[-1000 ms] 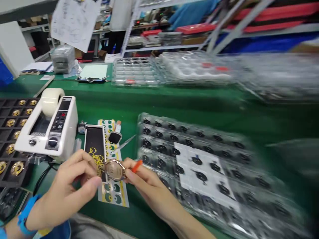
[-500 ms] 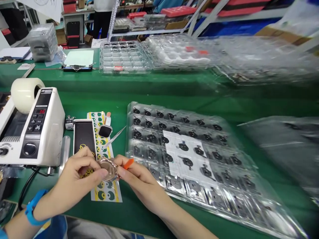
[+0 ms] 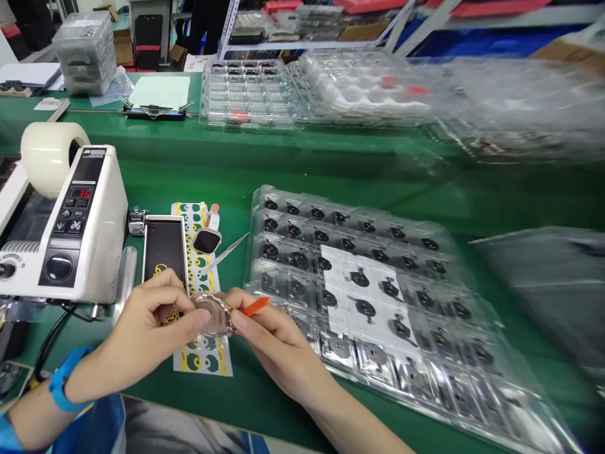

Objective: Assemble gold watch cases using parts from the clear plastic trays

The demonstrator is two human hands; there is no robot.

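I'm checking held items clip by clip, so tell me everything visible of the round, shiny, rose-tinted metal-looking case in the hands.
The round, rose-tinted case has a glossy, metal-looking rim around a brownish-grey face; any fine markings are too small to read. It is held with that face toward the camera, above a white sheet with yellow-edged cutouts. The left hand has its thumb over the face's left part; the right hand's fingers pinch the right edge, near an orange pointed strip.

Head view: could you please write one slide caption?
Left hand and right hand hold a round case above a green table, beside a tray of black parts.
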